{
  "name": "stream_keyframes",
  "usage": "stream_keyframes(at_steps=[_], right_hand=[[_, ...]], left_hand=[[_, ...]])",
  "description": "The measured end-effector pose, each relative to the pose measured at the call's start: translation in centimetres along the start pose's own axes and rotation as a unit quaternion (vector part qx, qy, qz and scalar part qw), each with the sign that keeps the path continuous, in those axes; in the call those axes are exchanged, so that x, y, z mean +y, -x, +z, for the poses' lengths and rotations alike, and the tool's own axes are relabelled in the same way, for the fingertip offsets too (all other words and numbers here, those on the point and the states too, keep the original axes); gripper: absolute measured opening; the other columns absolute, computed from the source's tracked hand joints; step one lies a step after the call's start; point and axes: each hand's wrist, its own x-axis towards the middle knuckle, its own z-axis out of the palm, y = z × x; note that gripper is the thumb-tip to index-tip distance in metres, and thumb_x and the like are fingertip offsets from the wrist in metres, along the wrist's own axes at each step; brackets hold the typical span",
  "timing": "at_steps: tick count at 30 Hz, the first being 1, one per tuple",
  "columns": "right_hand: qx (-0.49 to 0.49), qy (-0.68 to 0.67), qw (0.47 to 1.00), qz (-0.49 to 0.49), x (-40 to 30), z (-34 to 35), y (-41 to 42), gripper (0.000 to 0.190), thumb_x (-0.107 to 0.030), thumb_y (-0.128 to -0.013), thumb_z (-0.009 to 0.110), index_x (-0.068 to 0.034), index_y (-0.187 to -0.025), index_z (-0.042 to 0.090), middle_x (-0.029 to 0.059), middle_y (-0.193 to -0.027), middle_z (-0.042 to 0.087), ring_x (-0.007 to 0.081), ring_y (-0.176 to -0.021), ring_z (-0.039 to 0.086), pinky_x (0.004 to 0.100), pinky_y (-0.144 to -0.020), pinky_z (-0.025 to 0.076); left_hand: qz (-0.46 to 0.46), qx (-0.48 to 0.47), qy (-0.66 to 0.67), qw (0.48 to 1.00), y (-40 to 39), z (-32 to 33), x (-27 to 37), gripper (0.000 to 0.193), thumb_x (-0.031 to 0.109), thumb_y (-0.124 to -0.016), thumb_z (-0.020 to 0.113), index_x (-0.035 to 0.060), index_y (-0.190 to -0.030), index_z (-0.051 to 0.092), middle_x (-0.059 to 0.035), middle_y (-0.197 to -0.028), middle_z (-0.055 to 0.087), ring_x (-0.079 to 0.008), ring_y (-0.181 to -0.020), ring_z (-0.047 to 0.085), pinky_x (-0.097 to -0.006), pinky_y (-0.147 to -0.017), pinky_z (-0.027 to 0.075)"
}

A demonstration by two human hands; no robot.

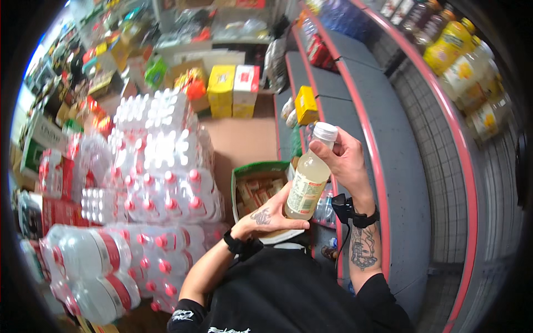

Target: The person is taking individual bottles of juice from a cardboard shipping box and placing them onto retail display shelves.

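Note:
A plastic bottle of pale, cloudy drink (310,183) with a white cap tilts in front of me, its printed label facing up. My right hand (345,156) grips it near the neck, thumb just under the cap. Around the base, my left hand (275,214) supports it with the thumb spread below. Behind the bottle stands an open green-rimmed box (260,168) holding several small brown packets. To the right of my hands runs a grey metal shelf (399,175) with a red front edge.
Stacked shrink-wrapped water bottles (166,195) with red caps fill the left. Large water jugs (89,258) lie at lower left. Yellow and white cartons (222,89) stand at the back. Drink bottles (470,77) line the upper right shelf; a yellow box (306,104) sits on a lower one.

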Motion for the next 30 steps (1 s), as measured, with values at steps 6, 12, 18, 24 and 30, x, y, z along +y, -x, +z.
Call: stream_keyframes(at_steps=[6, 12, 18, 24, 30], right_hand=[[-0.114, -0.122, 0.983, -0.072, -4.6, -3.1, 0.5, 0.063, -0.049, -0.098, 0.071, -0.001, -0.134, 0.052, 0.0058, -0.115, 0.065, 0.0072, -0.096, 0.063, 0.0257, -0.067, 0.052], [-0.098, -0.128, 0.986, -0.047, -8.4, -4.0, 0.3, 0.059, -0.051, -0.101, 0.062, -0.002, -0.134, 0.056, 0.0085, -0.119, 0.068, 0.0177, -0.114, 0.063, 0.0352, -0.097, 0.051], [0.132, 0.163, 0.953, -0.219, -15.5, -6.3, 0.3, 0.059, -0.049, -0.097, 0.070, 0.002, -0.124, 0.062, 0.0161, -0.090, 0.072, 0.0211, -0.085, 0.072, 0.0354, -0.074, 0.056], [0.214, 0.290, 0.899, -0.247, -21.9, -10.4, -0.5, 0.054, -0.052, -0.092, 0.074, 0.000, -0.110, 0.072, 0.0178, -0.083, 0.073, 0.0275, -0.078, 0.074, 0.0401, -0.075, 0.056], [0.335, 0.477, 0.786, -0.206, -28.8, -17.2, -1.3, 0.068, -0.059, -0.087, 0.074, 0.009, -0.087, 0.071, 0.0276, -0.075, 0.070, 0.0379, -0.076, 0.074, 0.0452, -0.075, 0.059]], left_hand=[[-0.074, -0.067, 0.198, 0.975, -0.9, 0.2, 6.2, 0.097, 0.071, -0.082, 0.069, 0.0001, -0.145, 0.047, -0.0105, -0.119, 0.065, -0.0197, -0.094, 0.065, -0.0333, -0.082, 0.054], [-0.056, -0.218, 0.252, 0.941, -4.5, -0.2, 10.4, 0.111, 0.091, -0.082, 0.047, -0.0045, -0.138, 0.047, -0.0192, -0.086, 0.064, -0.0216, -0.054, 0.057, -0.0324, -0.049, 0.045], [0.022, -0.077, 0.187, 0.979, -9.8, 1.1, 12.7, 0.077, 0.062, -0.098, 0.056, 0.0058, -0.148, 0.038, -0.0183, -0.116, 0.062, -0.0300, -0.073, 0.066, -0.0333, -0.048, 0.048], [0.027, -0.084, 0.192, 0.977, -14.6, 3.9, 17.8, 0.075, 0.073, -0.095, 0.045, 0.0075, -0.130, 0.059, -0.0134, -0.099, 0.070, -0.0231, -0.060, 0.064, -0.0301, -0.049, 0.050], [0.005, -0.202, 0.109, 0.973, -22.2, 9.1, 24.4, 0.057, 0.058, -0.105, 0.040, 0.0135, -0.139, 0.054, -0.0104, -0.116, 0.070, -0.0206, -0.091, 0.071, -0.0282, -0.065, 0.055]])
